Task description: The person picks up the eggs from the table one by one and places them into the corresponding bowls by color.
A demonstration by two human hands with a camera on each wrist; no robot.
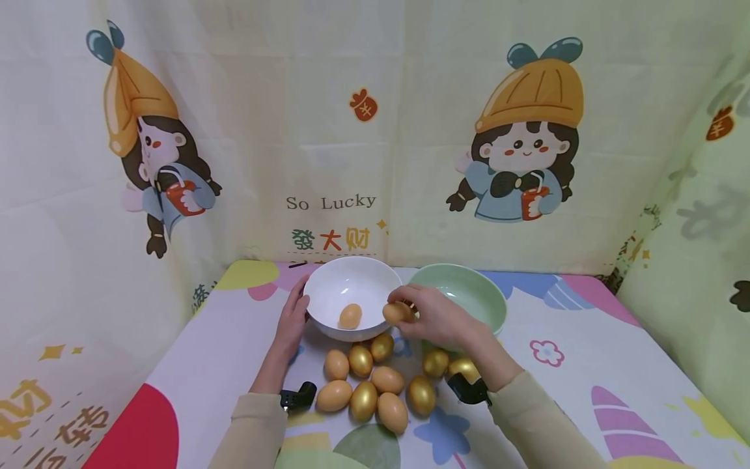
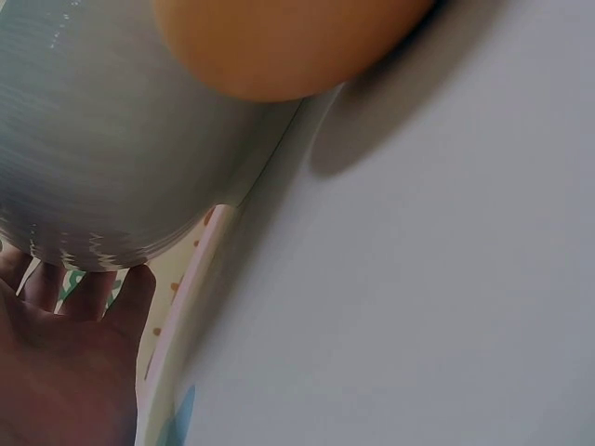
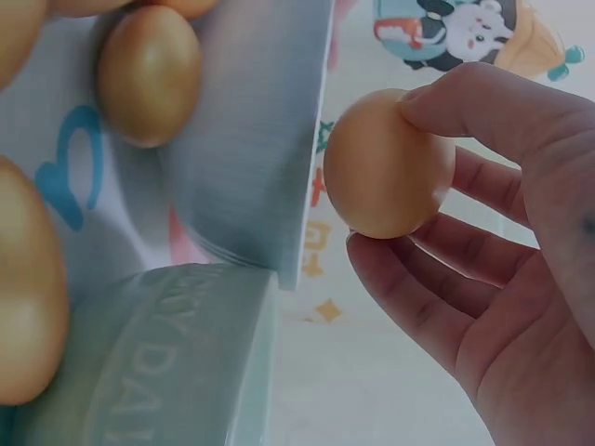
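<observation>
My right hand (image 1: 436, 316) pinches a brown egg (image 1: 397, 313) between thumb and fingers, just above the right rim of the white bowl (image 1: 325, 283). The right wrist view shows this egg held clear of both bowls. One other brown egg (image 1: 350, 316) lies inside the white bowl. At that bowl's left side is my left hand (image 1: 291, 322), its fingertips touching the outer wall in the left wrist view. In front of the bowl lie several brown eggs (image 1: 392, 412) and several gold eggs (image 1: 364, 401).
A green bowl (image 1: 495, 306) stands right of the white one, partly behind my right hand. Two gold eggs (image 1: 435, 363) sit near my right wrist. Behind the table (image 1: 527, 417) hangs a printed curtain (image 1: 422, 163). A small dark stick-like thing (image 1: 297, 265) lies at the back edge.
</observation>
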